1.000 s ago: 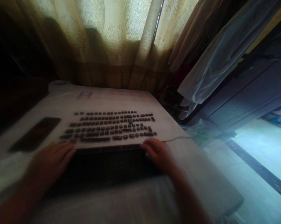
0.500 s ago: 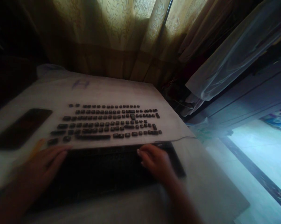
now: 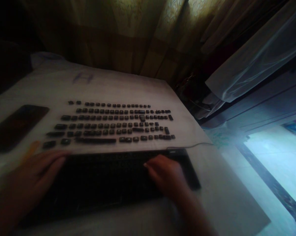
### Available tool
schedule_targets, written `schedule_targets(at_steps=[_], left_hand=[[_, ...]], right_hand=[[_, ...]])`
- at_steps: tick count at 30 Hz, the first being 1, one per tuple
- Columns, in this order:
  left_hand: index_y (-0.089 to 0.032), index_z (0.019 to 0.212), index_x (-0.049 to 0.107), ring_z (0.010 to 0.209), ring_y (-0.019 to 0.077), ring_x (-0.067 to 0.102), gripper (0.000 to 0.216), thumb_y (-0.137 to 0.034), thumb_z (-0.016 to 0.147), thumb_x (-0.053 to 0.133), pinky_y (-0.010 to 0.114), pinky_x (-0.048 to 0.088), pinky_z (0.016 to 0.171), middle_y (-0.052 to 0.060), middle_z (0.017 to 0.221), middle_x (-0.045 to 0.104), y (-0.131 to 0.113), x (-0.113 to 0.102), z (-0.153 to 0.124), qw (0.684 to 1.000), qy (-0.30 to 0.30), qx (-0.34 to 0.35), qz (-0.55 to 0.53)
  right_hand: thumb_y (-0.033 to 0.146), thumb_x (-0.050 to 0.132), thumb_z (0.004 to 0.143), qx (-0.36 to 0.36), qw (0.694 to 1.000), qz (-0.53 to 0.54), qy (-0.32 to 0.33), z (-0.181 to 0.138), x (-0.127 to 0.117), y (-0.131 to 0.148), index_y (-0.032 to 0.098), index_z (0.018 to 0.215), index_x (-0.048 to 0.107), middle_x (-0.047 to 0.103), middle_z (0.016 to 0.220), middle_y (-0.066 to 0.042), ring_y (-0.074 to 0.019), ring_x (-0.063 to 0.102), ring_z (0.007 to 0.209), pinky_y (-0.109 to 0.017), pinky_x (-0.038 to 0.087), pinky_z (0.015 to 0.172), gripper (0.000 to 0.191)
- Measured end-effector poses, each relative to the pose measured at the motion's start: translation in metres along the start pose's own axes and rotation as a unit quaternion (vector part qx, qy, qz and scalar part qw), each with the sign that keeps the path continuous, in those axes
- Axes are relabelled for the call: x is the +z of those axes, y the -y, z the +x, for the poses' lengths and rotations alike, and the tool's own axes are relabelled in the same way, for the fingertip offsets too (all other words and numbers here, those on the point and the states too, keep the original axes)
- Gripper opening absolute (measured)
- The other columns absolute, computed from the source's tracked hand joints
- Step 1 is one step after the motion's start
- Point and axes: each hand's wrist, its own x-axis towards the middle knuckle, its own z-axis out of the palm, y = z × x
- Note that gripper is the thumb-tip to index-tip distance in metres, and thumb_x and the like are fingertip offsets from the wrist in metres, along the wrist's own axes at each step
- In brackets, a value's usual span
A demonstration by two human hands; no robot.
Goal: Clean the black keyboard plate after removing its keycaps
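- Shifting in from the far-right corner of the keyboard [image 3: 101, 177], the right hand [image 3: 165, 172] came to lie over its body, nearer the right end than the left. That end, covered a second earlier, was in plain view.
- Its fingers were curled in together with the thumb alongside; the keyboard was so dark there that I could not tell whether they pinched anything or only rested.
- The left hand [image 3: 38, 168] stayed at the far-left corner of the keyboard, fingers laid close together, the thumb stretched out below them.
- The keyboard lay toward the near side of the worktop [image 3: 128, 88], and a thin cable [image 3: 197, 144] ran from beside its far-right corner to the worktop's right edge.
- Six rows of loose keycaps [image 3: 118, 125], the long spacebar [image 3: 96, 140] in the nearest row, lay between the keyboard and the worktop's far edge. Their order had not changed, so the shift concerned the handling of the keyboard, not the layout of the rows.
- A phone [image 3: 17, 126] lay toward the worktop's left edge, and an orange strip [image 3: 31, 150] just beside the left hand.
- The view had tipped down: less of the curtain [image 3: 128, 42] beyond the far edge showed.
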Motion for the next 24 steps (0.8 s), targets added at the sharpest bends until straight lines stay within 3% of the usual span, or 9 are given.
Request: schedule_targets(at_steps=[4, 9, 24], left_hand=[[-0.031, 0.101, 0.072, 0.108, 0.0324, 0.067, 0.051, -0.068, 0.087, 0.041, 0.057, 0.048, 0.105, 0.006, 0.112, 0.075, -0.006, -0.004, 0.000, 1.000, 0.011, -0.003, -0.015], [-0.031, 0.105, 0.070, 0.108, 0.0312, 0.067, 0.048, -0.065, 0.088, 0.042, 0.056, 0.048, 0.105, 0.006, 0.113, 0.074, -0.008, -0.006, -0.001, 1.000, 0.012, -0.002, -0.013], [-0.028, 0.101, 0.070, 0.107, 0.0333, 0.068, 0.050, -0.066, 0.085, 0.042, 0.060, 0.046, 0.107, 0.008, 0.112, 0.074, -0.021, -0.011, 0.003, 0.999, 0.025, -0.012, -0.016]], right_hand=[[0.014, 0.058, 0.089, -0.017, 0.999, -0.044, 0.001, -0.002, -0.002, 0.002, 0.022, 0.092, 0.073, 0.071, 0.082, -0.003, -0.0150, 0.067, 0.073, -0.023, 0.047, 0.065, 0.017], [0.015, 0.060, 0.087, -0.016, 0.997, -0.081, 0.005, -0.004, -0.005, 0.004, 0.020, 0.083, 0.073, 0.069, 0.076, -0.002, -0.0151, 0.066, 0.068, -0.024, 0.044, 0.062, 0.014], [0.008, 0.057, 0.077, -0.011, 0.997, 0.005, 0.073, -0.011, -0.016, 0.006, 0.018, 0.075, 0.073, 0.069, 0.070, -0.002, -0.0127, 0.063, 0.061, -0.022, 0.042, 0.059, 0.019]])
